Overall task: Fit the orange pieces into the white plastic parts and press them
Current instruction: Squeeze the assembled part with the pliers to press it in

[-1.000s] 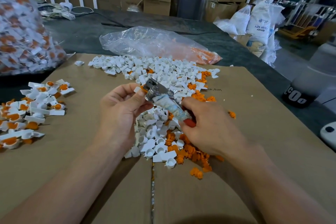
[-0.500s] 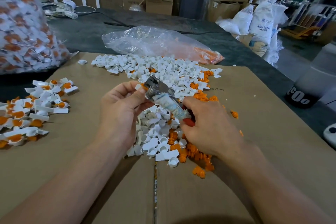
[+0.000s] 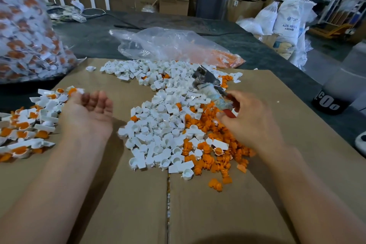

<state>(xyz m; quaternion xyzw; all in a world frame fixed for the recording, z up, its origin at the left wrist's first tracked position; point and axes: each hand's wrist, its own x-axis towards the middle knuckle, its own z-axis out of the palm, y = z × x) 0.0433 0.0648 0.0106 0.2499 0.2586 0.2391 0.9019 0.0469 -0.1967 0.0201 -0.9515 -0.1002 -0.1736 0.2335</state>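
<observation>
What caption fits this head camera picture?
Left hand open beside assembled parts; right hand grips metal tool over loose pieces.

Bare cardboard [image 3: 122,194] lies open along the near edge and in a strip between the left pile [image 3: 29,125] and the middle heap [image 3: 158,128]. Beyond the heap a clear bag [image 3: 168,45] blocks the way; the right hand [image 3: 251,123] holds a tool [image 3: 208,83] over its right side.

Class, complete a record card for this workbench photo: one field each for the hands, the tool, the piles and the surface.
Left hand: open, palm up, empty, beside the assembled pile
Right hand: holds the metal tool by its red handle
White parts: loose heap, centre
Orange pieces: mixed in, mostly right
Surface: cardboard
</observation>
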